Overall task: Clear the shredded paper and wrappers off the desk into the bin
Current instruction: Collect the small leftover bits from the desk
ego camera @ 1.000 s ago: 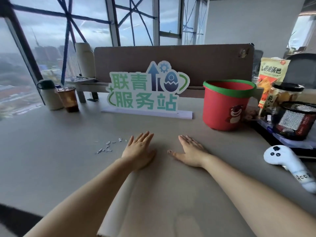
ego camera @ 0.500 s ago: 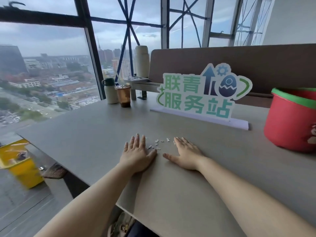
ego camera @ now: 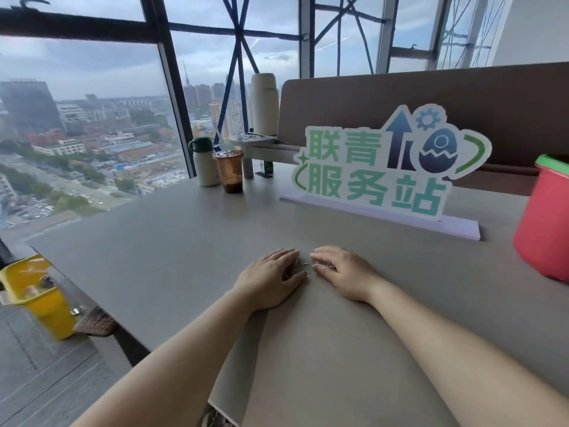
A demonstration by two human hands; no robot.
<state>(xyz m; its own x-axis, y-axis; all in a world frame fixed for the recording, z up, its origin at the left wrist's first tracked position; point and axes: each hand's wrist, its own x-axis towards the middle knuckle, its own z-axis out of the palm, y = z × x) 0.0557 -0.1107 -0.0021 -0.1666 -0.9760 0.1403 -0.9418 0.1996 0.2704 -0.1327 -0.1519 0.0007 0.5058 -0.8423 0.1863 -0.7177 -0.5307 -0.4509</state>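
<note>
currently: left hand [ego camera: 271,278] and right hand [ego camera: 345,272] lie palm-down on the worktop [ego camera: 172,241], a smooth matte grey slab, fingertips angled toward each other and nearly meeting. grip of each: fingers extended, slightly bowed, closed round nothing.

shredded paper [ego camera: 304,264] shows as a few tiny pale flecks on the worktop in the gap between the two sets of fingertips. some sit against or under the left fingers; count unreadable.

red bucket [ego camera: 545,223], plastic with a green rim, stands at the right and is cut off by the frame edge, interior hidden. yellow bin [ego camera: 37,297] sits on the floor beyond the worktop's left edge, blurred, contents indistinct.

at the far side: flat die-cut sign [ego camera: 391,167] with green characters on a white base, clear cup [ego camera: 229,171] with a dark residue, cream flask [ego camera: 204,163] with a dark green cap, brown divider panel [ego camera: 400,100].
</note>
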